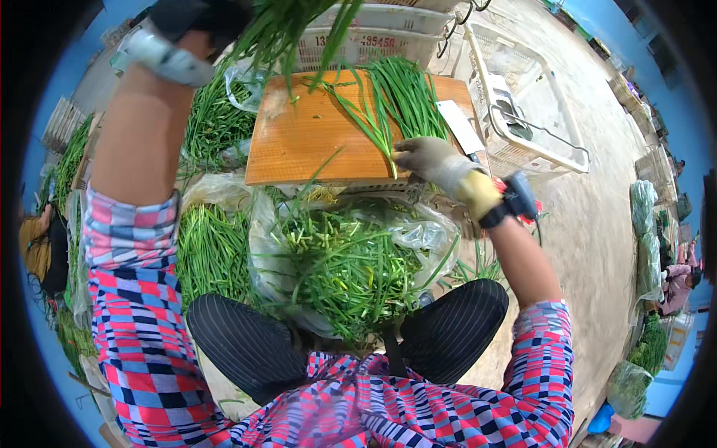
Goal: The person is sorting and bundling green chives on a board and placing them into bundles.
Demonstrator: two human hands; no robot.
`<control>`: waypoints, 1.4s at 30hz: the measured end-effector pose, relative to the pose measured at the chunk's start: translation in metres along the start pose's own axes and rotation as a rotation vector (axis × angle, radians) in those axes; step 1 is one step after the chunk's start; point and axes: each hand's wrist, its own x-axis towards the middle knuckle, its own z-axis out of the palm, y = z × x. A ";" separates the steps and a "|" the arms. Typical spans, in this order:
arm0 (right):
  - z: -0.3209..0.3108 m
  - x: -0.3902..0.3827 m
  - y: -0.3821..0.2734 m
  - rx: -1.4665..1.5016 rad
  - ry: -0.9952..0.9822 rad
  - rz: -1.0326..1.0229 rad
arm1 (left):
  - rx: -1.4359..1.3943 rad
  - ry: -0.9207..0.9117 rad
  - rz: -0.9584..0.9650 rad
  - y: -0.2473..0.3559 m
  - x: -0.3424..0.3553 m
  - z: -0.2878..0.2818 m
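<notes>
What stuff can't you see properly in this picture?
- Left hand: head view, cut off by the top edge, so its grip on the raised green stalks is unclear.
- Knife handle: hidden behind the gloved right hand.
- White crate: partly hidden behind the stalks.

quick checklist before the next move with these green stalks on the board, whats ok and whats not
1. Right hand on the cut ends of the green stalks: ok.
2. Left hand raised with a bunch of greens; its grip is cut off by the frame edge: cannot tell.
3. Stalks lying together on the wooden cutting board: ok.
4. Cleaver clear of the fingers, flat on the board's right edge: ok.
5. Bag of trimmings below the board, open: ok.
</notes>
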 end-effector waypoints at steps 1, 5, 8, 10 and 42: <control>0.008 0.021 -0.003 -0.345 0.033 0.099 | 0.041 -0.041 0.058 -0.001 0.005 0.008; 0.045 0.062 0.034 -0.657 0.269 0.244 | -0.581 -0.257 0.081 -0.045 0.028 0.056; 0.044 0.073 0.052 -0.601 0.338 0.231 | 0.195 -0.160 0.202 -0.028 0.022 0.074; 0.025 0.057 0.041 -0.615 0.443 0.125 | 0.379 -0.123 0.358 -0.039 0.019 0.101; -0.076 0.102 0.098 -0.147 0.592 0.017 | 0.249 -0.632 0.439 -0.064 -0.186 0.295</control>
